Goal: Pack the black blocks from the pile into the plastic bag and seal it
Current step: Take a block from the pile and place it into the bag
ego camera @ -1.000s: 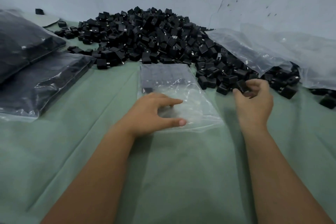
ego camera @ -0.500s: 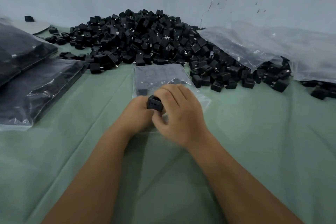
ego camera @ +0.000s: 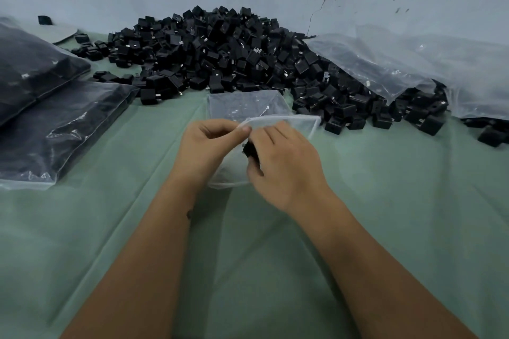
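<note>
The plastic bag (ego camera: pixel 249 109) lies flat on the green desk (ego camera: pixel 385 201) just short of centre, its far end touching the foot of the pile (ego camera: pixel 220 49) of black blocks heaped at twelve o'clock against the wall. The left hand (ego camera: pixel 205 147) pinches the upper lip of the bag's mouth between thumb and forefinger and lifts it, so the opening gapes toward the person. The right hand (ego camera: pixel 286 165) is curled around one black block (ego camera: pixel 249 149), only partly visible under the fingers, right at the raised lip; whether it has passed inside the mouth cannot be told. From here, the likeliest trouble is the thin film slipping out of the light pinch, which would let the mouth collapse against the block and stall it at the edge. The block's corners, and the small metal prongs seen on others in the pile, could also snag or puncture the plastic if it is pushed in at an angle. With one block per trip and a large pile left, the bag looks close to empty. Filled dark bags (ego camera: pixel 55 118) lie at nine o'clock, and loose clear bags (ego camera: pixel 385 63) drape over blocks at two o'clock.
</note>
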A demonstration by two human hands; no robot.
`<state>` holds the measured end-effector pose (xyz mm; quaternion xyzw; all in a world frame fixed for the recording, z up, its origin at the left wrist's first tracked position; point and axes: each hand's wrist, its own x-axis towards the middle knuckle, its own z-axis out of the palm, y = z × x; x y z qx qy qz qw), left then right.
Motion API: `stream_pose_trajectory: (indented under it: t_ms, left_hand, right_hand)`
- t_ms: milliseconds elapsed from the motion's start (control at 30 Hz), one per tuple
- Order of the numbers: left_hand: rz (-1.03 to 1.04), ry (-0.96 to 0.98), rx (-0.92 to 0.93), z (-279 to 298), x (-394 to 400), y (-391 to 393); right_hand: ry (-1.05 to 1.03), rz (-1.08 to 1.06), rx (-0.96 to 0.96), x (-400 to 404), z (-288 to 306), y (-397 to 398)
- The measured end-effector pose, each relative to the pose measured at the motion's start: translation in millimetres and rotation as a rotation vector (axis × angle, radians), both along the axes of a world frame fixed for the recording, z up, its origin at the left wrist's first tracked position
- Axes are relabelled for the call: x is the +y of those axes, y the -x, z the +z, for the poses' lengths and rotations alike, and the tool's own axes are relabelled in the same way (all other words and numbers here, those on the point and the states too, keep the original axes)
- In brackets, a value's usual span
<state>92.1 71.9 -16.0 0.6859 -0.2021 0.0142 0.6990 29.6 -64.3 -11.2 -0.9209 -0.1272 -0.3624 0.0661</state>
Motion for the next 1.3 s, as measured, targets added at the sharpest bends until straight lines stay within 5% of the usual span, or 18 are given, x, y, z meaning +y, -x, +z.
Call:
stream_pose_trajectory:
  t_ms: [100, 233, 400, 600, 900, 1300]
  left_hand:
    - [-0.08, 0.071, -0.026, 3.1, 0.0, 2.3]
    - [-0.209, 0.06, -0.045, 3.4, 0.0, 4.2]
    - [0.075, 0.039, -0.013, 1.9, 6.1, -2.0]
    - [0.528, 0.124, 0.193, -7.1, 10.9, -17.6]
    - [0.526, -0.214, 0.16, -19.5, 12.1, -22.8]
    - [0.509, -0.38, 0.151, -22.1, 7.9, -21.6]
  right_hand:
    - [0.049, -0.097, 0.223, 4.7, -6.9, -5.7]
    - [-0.193, -0.117, 0.413, -2.8, -8.1, -13.2]
    - [-0.002, -0.316, 0.322, -7.4, -3.7, -12.1]
    - [-0.277, -0.266, 0.42, -9.8, -3.6, -11.1]
    - [-0.293, -0.156, 0.589, -1.3, -2.8, -5.4]
    - [-0.188, -0.152, 0.595, -0.2, -9.3, -9.7]
